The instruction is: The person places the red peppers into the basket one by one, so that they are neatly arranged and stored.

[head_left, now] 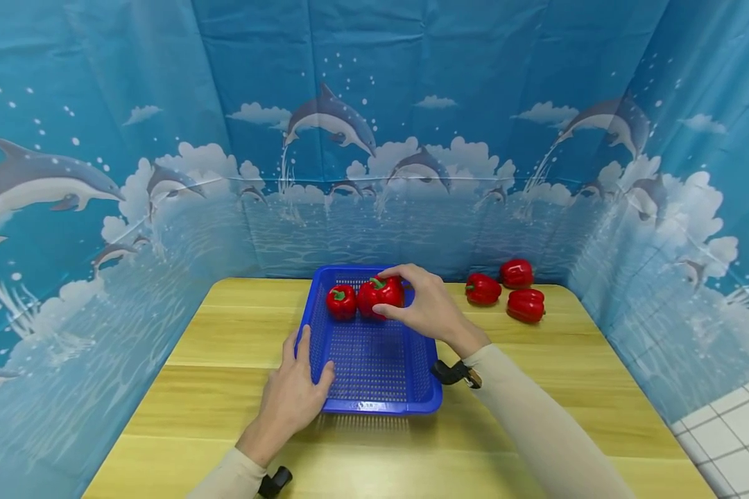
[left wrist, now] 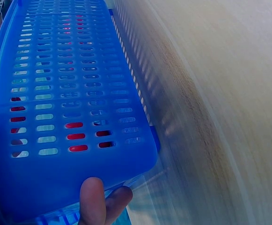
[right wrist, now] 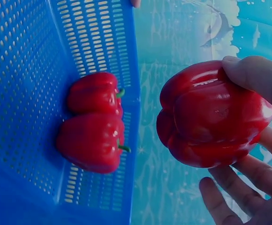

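A blue plastic basket (head_left: 368, 406) with slotted walls sits on the table. My left hand (head_left: 295, 388) holds its near left corner, thumb over the inside and fingers along the outer wall; two fingertips (left wrist: 92, 199) show against that wall in the left wrist view. My right hand (head_left: 427, 305) grips a red bell pepper (right wrist: 215, 115) between thumb and fingers, above the basket's far part. Two more red bell peppers lie side by side in the basket, one (right wrist: 93, 93) beside the other (right wrist: 91, 143), green stems showing. In the head view the held pepper hides part of this.
On the table's far right lie three red bell peppers: one (head_left: 483, 288) nearest the basket, one (head_left: 517, 274) at the back, one (head_left: 526, 305) in front. A blue dolphin-print curtain (head_left: 374, 229) hangs behind and along both sides of the wooden table (head_left: 225, 388).
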Demonstrator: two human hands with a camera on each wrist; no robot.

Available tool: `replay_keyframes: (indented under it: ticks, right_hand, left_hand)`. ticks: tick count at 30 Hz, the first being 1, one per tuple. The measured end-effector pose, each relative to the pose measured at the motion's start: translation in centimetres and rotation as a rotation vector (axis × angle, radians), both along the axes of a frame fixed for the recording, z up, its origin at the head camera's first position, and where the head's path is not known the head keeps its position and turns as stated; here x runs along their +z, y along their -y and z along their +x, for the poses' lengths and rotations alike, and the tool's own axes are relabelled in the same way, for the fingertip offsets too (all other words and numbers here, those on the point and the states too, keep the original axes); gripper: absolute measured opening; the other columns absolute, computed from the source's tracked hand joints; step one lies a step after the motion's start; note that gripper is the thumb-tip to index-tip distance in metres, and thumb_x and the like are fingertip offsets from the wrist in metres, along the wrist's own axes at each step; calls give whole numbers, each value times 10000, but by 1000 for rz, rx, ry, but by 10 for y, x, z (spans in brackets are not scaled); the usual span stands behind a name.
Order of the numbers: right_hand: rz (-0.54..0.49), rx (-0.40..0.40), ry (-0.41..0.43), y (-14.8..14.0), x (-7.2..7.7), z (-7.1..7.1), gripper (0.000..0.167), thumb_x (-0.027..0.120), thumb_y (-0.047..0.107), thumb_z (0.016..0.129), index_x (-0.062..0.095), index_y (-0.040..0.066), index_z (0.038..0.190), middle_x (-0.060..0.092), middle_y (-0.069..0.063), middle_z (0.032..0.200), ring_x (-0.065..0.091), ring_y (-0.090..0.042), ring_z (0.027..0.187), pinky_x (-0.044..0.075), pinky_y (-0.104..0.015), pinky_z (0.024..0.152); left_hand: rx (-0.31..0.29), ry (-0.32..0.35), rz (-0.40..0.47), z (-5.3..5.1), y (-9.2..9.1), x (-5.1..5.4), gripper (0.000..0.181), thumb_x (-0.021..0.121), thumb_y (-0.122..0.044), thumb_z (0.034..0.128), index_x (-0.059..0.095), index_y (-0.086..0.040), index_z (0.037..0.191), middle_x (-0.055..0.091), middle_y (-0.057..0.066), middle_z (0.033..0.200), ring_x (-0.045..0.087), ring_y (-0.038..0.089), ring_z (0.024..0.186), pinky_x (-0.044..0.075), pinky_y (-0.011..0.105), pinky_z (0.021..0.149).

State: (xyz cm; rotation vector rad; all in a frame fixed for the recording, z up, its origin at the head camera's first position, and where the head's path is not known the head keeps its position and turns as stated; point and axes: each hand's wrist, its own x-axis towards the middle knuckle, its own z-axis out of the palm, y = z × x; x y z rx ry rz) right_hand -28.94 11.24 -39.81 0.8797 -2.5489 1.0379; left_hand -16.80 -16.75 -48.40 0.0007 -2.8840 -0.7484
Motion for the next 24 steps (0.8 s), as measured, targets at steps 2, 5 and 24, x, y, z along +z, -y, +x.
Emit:
replay_keyframes:
  ticks: [2,5,24]
  right_hand:
    - [-4,10,6,5,0,-2,586,969,401,975,767,213,1492,772,-59,1499,745,-294,1239,690,-522,991]
    - [-20,21,29,11,-1,-7,578,969,386,979,768,201,1489,771,-68,1496,755,-290,1215,704,-519,971]
    - [28,75,200,55,-17,-22,640,962,340,991,704,142,1542,748,-109,1550,750,-333,1388,666,-523,1145]
  left_hand:
    - [3,-5,-7,-1,-1,0,953,651,-518,1139,245,-37,1854,287,262,1892,669,306,698,562,385,595]
    - [3,-3,-10,-1,-1,1,953,649,-521,1140,246,-36,1854,285,259,1893,700,337,746,601,418,631]
    - [2,-17,-32,-1,-1,-1,940,674,-480,1134,270,-10,1840,312,281,1873,741,405,803,672,501,713]
